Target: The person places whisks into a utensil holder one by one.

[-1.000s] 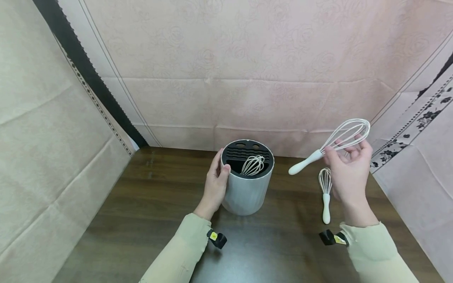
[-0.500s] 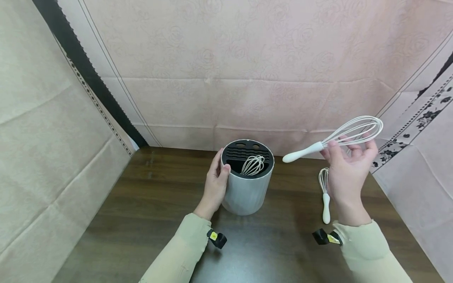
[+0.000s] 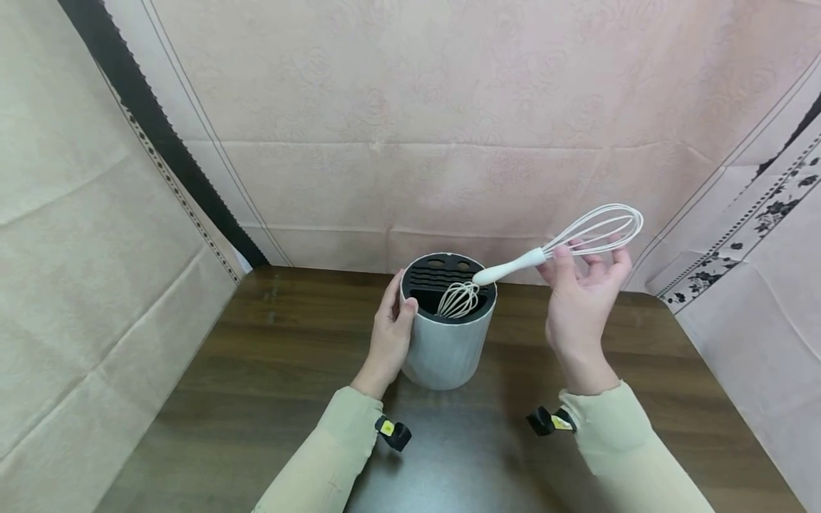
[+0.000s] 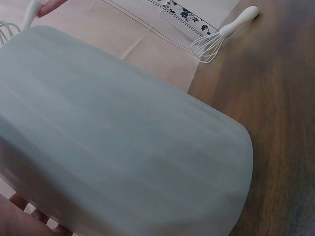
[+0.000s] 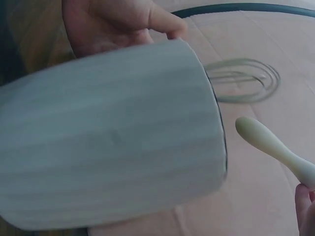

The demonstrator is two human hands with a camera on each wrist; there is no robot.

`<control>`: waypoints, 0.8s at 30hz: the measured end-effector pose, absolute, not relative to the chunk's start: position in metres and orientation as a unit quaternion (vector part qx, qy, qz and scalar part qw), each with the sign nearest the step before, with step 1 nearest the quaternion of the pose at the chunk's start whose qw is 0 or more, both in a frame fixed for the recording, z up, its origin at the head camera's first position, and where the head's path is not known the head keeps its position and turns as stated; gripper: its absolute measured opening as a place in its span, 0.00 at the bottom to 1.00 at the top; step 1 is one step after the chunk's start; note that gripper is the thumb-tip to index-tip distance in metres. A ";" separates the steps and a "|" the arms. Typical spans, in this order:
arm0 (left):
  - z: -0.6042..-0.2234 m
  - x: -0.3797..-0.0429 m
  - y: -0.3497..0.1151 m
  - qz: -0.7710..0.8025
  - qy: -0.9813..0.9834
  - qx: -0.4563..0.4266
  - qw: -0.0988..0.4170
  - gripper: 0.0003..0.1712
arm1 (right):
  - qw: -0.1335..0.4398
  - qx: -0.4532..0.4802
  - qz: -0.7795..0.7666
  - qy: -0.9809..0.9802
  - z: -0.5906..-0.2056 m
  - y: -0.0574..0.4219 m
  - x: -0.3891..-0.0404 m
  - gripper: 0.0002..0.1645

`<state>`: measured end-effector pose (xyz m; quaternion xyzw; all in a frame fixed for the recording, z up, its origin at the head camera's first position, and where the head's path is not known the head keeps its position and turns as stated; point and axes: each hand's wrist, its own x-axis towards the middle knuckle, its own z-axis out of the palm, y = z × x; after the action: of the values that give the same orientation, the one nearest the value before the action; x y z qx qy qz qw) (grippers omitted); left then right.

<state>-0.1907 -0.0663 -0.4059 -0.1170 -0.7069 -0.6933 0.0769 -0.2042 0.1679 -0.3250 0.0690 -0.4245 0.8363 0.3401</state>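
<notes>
While the left sleeve (image 3: 333, 449) at the near left stays where it was half a second ago, the right sleeve (image 3: 622, 442) has shifted left. Beyond the cuffs, the left hand (image 3: 391, 331) and the grey holder (image 3: 445, 356) have kept their place, but the right hand (image 3: 580, 320) has carried the large whisk (image 3: 526, 260) leftward. Its handle end, earlier right of the holder, now overlaps the right side of the holder's top in the head view; the right wrist view shows a gap between them. The small whisk (image 4: 227, 31), formerly visible beside the right hand, is now hidden in the head view; the left wrist view shows it lying on the table (image 3: 256, 406).

Counted from near to far, there are two sleeves, two black wrist cameras (image 3: 393, 433), two hands, one holder with one black slotted insert (image 3: 442, 267), and three whisks: one lying, one whisk in the insert (image 3: 458, 300) with its wires up, one held.

Left fingers wrap the holder's left side, thumb toward the near side. The right hand is raised, its thumb and fingers pinching the large whisk by its wires, the handle sloping down leftward. Farthest stands a pink cloth (image 3: 417, 107).
</notes>
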 end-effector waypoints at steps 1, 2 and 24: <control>-0.407 -0.191 -0.066 -0.694 -0.705 -0.119 0.078 0.32 | 0.341 0.069 0.834 -0.429 -0.326 0.165 -0.205 0.43; -0.408 -0.192 -0.066 -0.696 -0.703 -0.121 0.080 0.32 | 0.340 0.069 0.834 -0.429 -0.326 0.161 -0.206 0.43; -0.406 -0.190 -0.067 -0.686 -0.712 -0.121 0.094 0.31 | 0.224 0.159 0.763 -0.585 -0.342 0.118 -0.220 0.43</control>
<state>-0.1904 -0.0666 -0.4060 -0.1207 -0.7115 -0.6859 0.0935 -0.2198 0.1185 -0.3423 0.1590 -0.5850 0.7631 0.2238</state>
